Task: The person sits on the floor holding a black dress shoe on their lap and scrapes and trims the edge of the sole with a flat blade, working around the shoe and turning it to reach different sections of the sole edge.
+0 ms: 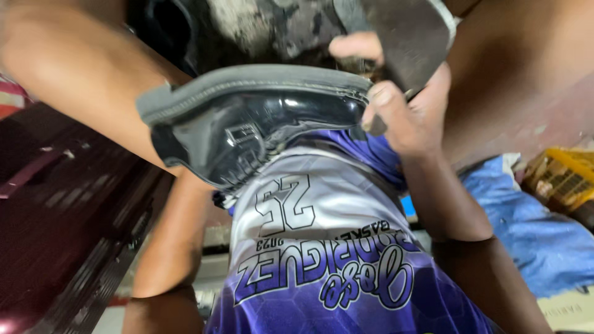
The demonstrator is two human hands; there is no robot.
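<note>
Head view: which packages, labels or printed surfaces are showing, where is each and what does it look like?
Printed jersey: centre bottom, white and purple with dark lettering, below the black shoe.
Yellow crate: right edge, boxy, latticed.
Pale printed package: bottom right corner, flat, beige.
Blue cloth: right, unprinted.

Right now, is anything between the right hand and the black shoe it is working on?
Nothing visible is. The right hand lies directly on the black shoe at its heel end, fingers against the grey sole's edge, with a dark flat piece gripped above. The left hand is out of view; only its forearm runs behind the shoe.
</note>
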